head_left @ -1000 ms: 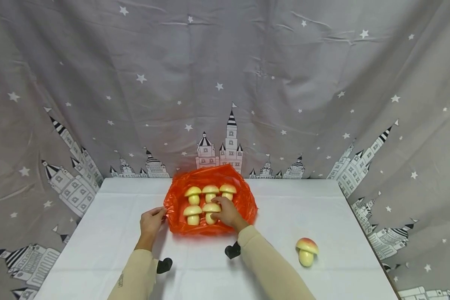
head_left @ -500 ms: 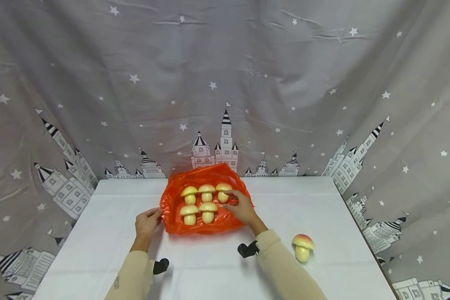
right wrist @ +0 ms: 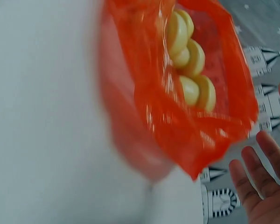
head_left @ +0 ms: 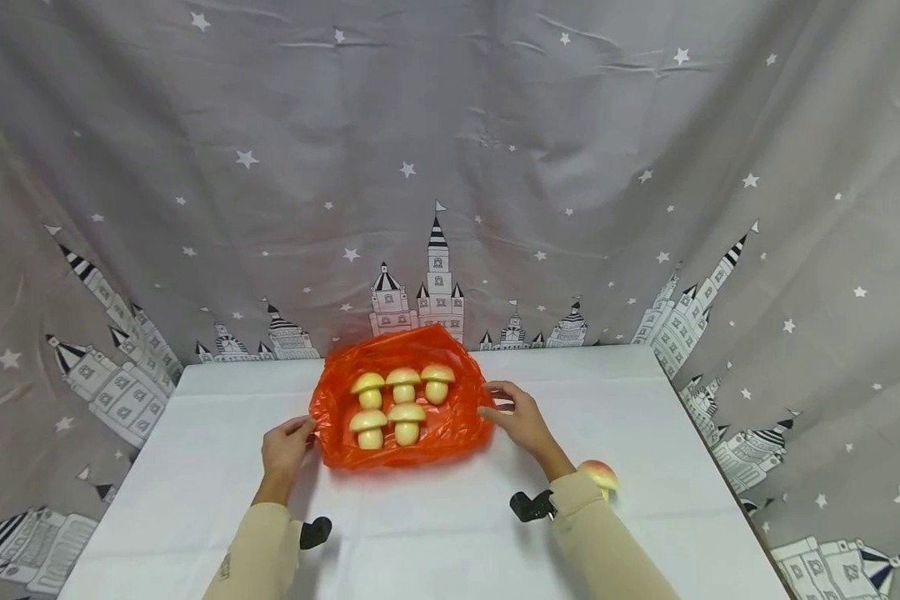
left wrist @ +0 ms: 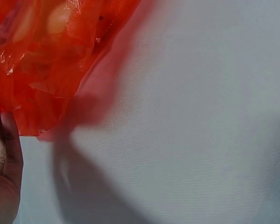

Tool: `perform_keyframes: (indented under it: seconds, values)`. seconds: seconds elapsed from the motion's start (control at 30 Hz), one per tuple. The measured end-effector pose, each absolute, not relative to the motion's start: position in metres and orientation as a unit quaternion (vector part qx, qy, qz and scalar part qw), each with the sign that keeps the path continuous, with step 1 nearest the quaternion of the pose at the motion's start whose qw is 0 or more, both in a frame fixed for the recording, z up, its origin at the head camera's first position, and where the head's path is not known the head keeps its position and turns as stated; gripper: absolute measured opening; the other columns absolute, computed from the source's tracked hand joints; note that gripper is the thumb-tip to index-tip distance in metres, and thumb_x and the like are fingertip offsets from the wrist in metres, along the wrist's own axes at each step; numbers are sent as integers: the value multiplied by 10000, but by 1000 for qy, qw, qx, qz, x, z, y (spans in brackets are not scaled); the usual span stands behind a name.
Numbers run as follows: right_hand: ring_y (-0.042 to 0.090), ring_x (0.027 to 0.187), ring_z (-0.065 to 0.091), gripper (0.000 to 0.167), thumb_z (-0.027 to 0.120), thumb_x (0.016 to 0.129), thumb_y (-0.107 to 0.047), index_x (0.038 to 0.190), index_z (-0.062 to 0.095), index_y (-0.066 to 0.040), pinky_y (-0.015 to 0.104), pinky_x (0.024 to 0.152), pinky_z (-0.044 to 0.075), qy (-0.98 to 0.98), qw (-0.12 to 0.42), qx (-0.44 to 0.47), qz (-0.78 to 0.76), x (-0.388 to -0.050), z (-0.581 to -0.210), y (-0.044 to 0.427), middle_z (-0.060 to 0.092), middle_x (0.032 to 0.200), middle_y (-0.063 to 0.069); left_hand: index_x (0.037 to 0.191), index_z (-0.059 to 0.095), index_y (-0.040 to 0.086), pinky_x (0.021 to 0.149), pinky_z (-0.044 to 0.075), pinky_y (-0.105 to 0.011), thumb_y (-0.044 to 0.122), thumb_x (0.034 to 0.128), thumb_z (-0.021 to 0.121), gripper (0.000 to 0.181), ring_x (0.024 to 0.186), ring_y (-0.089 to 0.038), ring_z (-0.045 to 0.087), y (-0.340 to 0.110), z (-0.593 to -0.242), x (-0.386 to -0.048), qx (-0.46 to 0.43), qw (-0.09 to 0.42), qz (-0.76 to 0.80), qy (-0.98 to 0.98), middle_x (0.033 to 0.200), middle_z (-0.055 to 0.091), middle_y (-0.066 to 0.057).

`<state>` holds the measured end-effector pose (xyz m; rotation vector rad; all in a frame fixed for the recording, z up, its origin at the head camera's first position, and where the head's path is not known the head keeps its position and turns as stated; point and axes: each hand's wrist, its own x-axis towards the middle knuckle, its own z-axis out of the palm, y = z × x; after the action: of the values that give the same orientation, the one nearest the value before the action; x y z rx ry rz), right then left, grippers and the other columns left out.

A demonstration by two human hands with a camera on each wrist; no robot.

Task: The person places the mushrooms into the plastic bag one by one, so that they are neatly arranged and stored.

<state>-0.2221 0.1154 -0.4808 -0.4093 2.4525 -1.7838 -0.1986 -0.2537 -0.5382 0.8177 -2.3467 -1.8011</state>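
A red plastic bag [head_left: 450, 421] lies wide open on the white table, and several pale-yellow toy mushrooms [head_left: 407, 423] rest inside it in two rows. My left hand [head_left: 283, 450] pinches the bag's left edge; in the left wrist view its fingers [left wrist: 10, 144] meet the red film, with the thumb hidden. At the bag's right edge is my right hand [head_left: 523, 419], holding nothing. The right wrist view shows its fingers [right wrist: 252, 172] spread and fairly straight, apart from the bag.
One more toy mushroom [head_left: 598, 474] with a reddish cap lies on the table [head_left: 690, 450] to the right, partly covered by my right sleeve. A grey curtain [head_left: 450, 125] printed with castles and stars hangs behind and beside the table.
My right hand has let go of the front-row mushroom and moved right, out of the bag to its right edge. The left hand stays at the left edge. The head view has turned slightly right.
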Motion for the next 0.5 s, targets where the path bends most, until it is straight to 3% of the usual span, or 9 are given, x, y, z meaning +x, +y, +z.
perform_keyframes:
  seconds: [0.2, 0.33, 0.5]
  values:
    - [367, 1167, 537, 403, 731, 851, -87, 1218, 599, 15, 513, 979, 447, 824, 20, -93, -558, -231, -514, 144, 587, 1249, 204, 1279, 562, -65, 637, 466, -82, 212, 995, 535, 398, 901, -172, 592, -254, -542, -198, 275, 14, -588, -761, 1231, 570, -259]
    - [323, 1154, 554, 406, 746, 849, -157, 1207, 613, -20, 467, 977, 459, 838, 30, -92, -537, -229, -518, 164, 603, 1233, 176, 1250, 579, -79, 642, 487, -116, 193, 988, 551, 378, 787, -86, 592, -255, -543, -197, 269, 23, -588, -763, 1166, 597, -250]
    - [350, 1144, 549, 434, 750, 845, -186, 1206, 606, 8, 492, 980, 445, 849, 37, -108, -515, -224, -518, 189, 609, 1215, 191, 1241, 584, -72, 636, 490, -121, 185, 988, 549, 362, 719, -11, 557, -255, -542, -199, 266, 27, -593, -760, 1121, 612, -207]
